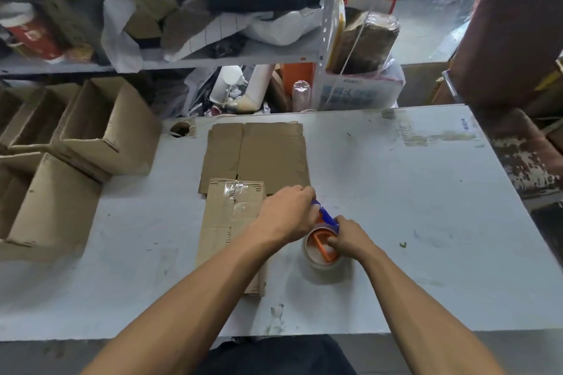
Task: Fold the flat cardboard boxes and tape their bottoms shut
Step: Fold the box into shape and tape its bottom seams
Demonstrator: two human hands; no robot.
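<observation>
**Both hands at the tape dispenser, flat boxes beside it**

Forearms enter from 6 o'clock and meet near frame centre. Right hand (350, 239): fingers curled into the core of the clear tape roll (323, 256), pinching the orange inner part of the dispenser. Left hand (288, 211): fingers curled around the blue handle (327, 216) of the dispenser, at 11 o'clock from the roll. Roll sits on the grey worktop (426, 222).

Near flat box (227, 222) lies just at 9 o'clock of the hands, partly under the left forearm; clear tape shows on its far end. Larger flat box (259, 155) lies at 12 o'clock of it, its near edge overlapped by the taped one.

Folded open boxes (100, 131) are stacked at 9 to 10 o'clock on the worktop's left side. Cluttered shelf (231, 55) at 12 o'clock.
</observation>
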